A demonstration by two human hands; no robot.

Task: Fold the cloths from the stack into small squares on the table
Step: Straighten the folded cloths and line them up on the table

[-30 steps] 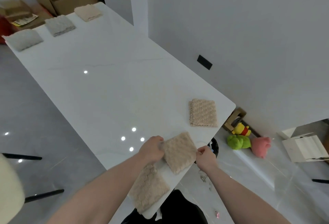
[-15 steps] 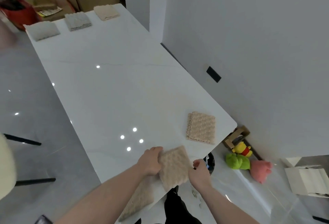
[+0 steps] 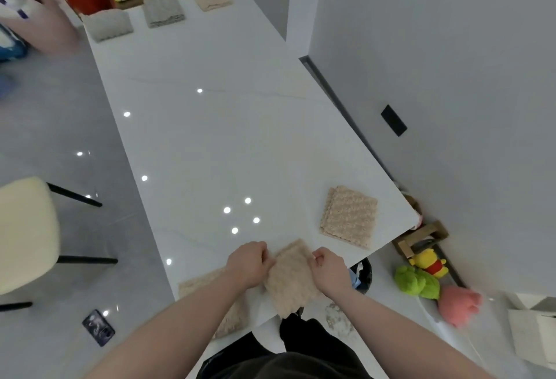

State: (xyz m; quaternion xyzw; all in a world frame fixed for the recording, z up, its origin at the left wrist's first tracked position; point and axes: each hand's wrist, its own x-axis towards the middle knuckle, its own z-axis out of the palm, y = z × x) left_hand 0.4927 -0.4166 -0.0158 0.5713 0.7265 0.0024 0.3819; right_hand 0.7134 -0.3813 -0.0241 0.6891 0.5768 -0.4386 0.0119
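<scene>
Right, I have both hands on one beige cloth (image 3: 290, 281) at the near edge of the table (image 3: 210, 144). My left hand (image 3: 248, 263) pinches its left border and my right hand (image 3: 329, 270) pinches the right border, fingers curled tight on the fabric. The cloth looks partly folded already, and its lower corner hangs out past the table edge over my lap.

That overhang is my first worry. If I let go with either hand before sliding the cloth further in, I judge its own weight could drag it off the edge, and the fold would open on the way down.

The pile is thick and fluffy, so layers will probably slip against each other. Pressing one side harder than the other could skew the edges and leave a lopsided shape, not a square.

The stack (image 3: 210, 303) lies just beside and partly under my left forearm, also close to the edge. A careless sweep of that arm might nudge it off or rumple the top piece.

A finished square (image 3: 349, 217) sits near the right corner of the table, apart from my hands. Setting the next one down in a hurry could knock it toward that corner. Three more folded pieces lie along the far end, well clear.
</scene>
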